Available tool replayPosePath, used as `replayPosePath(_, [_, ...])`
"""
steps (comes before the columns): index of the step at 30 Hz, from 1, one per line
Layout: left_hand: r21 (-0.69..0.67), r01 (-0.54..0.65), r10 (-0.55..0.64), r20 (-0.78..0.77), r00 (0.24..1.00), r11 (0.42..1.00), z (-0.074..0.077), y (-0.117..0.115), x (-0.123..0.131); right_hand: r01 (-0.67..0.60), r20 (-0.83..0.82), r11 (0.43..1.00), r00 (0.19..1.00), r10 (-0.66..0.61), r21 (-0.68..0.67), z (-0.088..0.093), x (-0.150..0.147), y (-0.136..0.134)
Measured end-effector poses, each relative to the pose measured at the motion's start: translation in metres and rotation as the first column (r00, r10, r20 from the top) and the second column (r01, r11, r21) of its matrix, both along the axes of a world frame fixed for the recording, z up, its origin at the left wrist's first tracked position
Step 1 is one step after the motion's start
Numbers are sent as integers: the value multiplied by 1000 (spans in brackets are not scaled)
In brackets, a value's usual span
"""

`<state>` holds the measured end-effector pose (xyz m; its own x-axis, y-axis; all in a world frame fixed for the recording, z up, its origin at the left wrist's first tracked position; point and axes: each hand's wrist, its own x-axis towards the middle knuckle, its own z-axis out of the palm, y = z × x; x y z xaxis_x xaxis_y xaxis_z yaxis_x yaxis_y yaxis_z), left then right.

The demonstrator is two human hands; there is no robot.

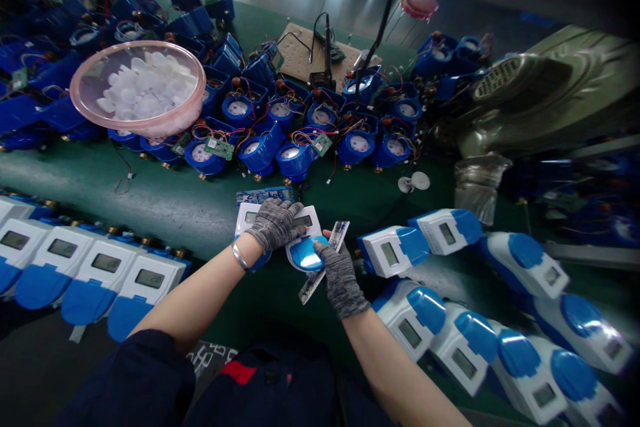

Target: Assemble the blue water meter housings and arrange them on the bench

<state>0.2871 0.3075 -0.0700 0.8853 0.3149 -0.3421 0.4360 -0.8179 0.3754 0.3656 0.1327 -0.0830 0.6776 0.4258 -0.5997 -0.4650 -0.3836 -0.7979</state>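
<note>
Both my hands wear grey knit gloves. My left hand (274, 223) lies on top of a white and blue water meter (306, 250) on the green table (165, 203), pressing its white display part. My right hand (339, 273) touches the meter's blue round lid and holds a strip of labels (325, 260) between its fingers. A second meter (246, 217) lies partly under my left hand. A metal bracelet sits on my left wrist.
Finished white and blue meters lie in a row at the left (100, 270) and in a heap at the right (480, 320). Open blue meter bodies with wires (300, 127) fill the back. A pink bowl of white discs (139, 88) stands on them.
</note>
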Motion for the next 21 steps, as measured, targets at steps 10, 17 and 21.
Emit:
replayPosePath(10, [23,14,-17,117,993,1000,-14,-6,-11,-39,-143,998,989,45,48,6,27,-17])
replayPosePath(17, [-198,129,-34,422,906,972,-2,-13,-17,-90,-130,980,985,114,176,21,37,-4])
replayPosePath(21, [-343,18,117,369,922,939,-5,-15,-13,-85,-98,986,990,100,143,21,50,17])
